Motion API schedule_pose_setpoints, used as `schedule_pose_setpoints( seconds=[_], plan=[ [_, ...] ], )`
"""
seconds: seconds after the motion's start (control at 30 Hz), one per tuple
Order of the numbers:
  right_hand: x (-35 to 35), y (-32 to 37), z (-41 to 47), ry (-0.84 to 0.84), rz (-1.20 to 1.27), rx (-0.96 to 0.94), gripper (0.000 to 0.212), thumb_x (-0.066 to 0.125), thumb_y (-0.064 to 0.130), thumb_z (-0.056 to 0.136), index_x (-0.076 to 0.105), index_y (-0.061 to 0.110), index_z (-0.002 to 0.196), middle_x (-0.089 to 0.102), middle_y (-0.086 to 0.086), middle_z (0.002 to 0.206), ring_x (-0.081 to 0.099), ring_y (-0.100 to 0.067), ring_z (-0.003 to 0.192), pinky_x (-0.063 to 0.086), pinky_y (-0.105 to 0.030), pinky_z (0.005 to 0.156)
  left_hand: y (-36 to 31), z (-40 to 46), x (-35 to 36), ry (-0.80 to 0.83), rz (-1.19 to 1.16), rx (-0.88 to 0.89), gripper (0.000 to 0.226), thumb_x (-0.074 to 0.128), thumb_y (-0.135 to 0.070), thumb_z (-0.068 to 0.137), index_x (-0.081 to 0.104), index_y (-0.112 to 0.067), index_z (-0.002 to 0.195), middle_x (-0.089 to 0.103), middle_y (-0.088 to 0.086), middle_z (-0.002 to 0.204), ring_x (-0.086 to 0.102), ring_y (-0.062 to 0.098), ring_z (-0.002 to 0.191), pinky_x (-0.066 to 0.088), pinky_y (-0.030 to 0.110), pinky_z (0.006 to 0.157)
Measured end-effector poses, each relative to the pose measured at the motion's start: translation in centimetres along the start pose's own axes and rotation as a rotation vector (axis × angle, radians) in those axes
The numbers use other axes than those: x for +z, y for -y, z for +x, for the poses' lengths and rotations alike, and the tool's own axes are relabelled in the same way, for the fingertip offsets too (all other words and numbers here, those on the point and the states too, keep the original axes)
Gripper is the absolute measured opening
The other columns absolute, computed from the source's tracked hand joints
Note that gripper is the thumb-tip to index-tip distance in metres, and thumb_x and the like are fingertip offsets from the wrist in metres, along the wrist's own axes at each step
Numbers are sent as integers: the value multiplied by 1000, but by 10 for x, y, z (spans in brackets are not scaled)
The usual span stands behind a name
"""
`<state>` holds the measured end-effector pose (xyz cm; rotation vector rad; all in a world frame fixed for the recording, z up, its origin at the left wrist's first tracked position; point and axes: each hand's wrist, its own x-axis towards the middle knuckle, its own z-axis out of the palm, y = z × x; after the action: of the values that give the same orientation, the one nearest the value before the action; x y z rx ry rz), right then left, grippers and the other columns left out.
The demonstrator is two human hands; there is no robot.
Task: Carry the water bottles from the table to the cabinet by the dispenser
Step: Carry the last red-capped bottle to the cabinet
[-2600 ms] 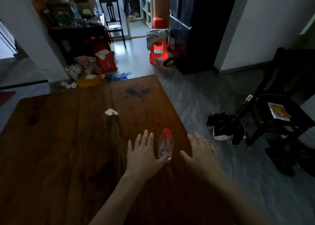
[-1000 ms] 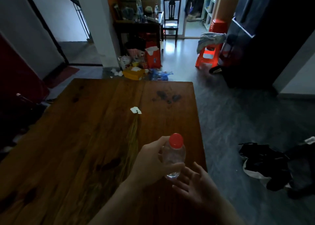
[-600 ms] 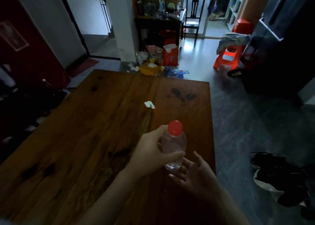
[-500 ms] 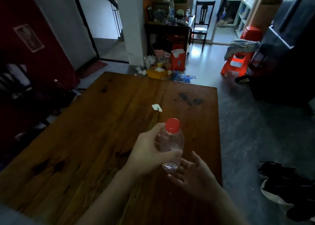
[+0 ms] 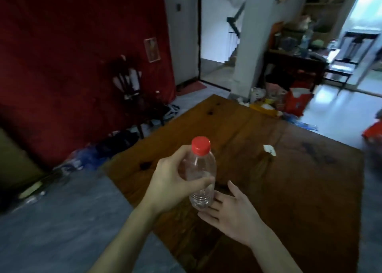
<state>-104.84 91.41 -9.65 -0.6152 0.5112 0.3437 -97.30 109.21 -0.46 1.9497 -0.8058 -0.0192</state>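
Right hand (image 5: pixel 233 212), fingers spread flat, palm up, sits just below and beside the base of a clear water bottle (image 5: pixel 201 175) w/ red cap (image 5: pixel 200 148); left hand (image 5: pixel 175 181) has its grip wrapped round the bottle, upright above the wooden worktop (image 5: pixel 289 190). Beyond, a paper scrap (image 5: pixel 269 149) on the worktop.
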Motion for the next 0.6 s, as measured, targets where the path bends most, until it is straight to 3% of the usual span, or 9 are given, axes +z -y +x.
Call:
schedule_pose_setpoints(
  seconds=[0.13, 0.27, 0.43, 0.6],
  plan=[
    [60, -41, 32, 47, -147, 103, 72, 32, 59, 99, 46, 3, 141, 60, -27, 134, 51, -42, 130, 31, -53, 116, 15, -47, -64, -130, 80, -72, 59, 84, -47, 72, 62, -34, 125, 71, -24, 111, 70, 4, 103, 59, 31, 86],
    [116, -80, 55, 163, -299, 202, 71, 34, 61, 98, 54, 4, 137, 62, -26, 132, 54, -41, 129, 32, -52, 116, 21, -97, -121, -316, 174, -169, 57, 88, -45, 70, 65, -35, 121, 72, -26, 106, 69, 0, 99, 54, 18, 83],
    [188, -129, 76, 379, -492, 327, 73, 38, 60, 93, 65, 3, 129, 66, -25, 124, 55, -39, 124, 34, -47, 114, 16, -161, -177, -567, 280, -285, 58, 91, -44, 68, 61, -47, 117, 71, -30, 104, 69, -3, 100, 52, 13, 81],
    [253, -189, 80, 570, -623, 562, 79, 44, 64, 90, 63, -2, 130, 47, -34, 143, 47, -42, 123, 29, -52, 117, -5, -234, -208, -866, 416, -419, 51, 84, -55, 65, 64, -45, 111, 74, -18, 92, 72, 8, 90, 61, 39, 80]
  ],
)
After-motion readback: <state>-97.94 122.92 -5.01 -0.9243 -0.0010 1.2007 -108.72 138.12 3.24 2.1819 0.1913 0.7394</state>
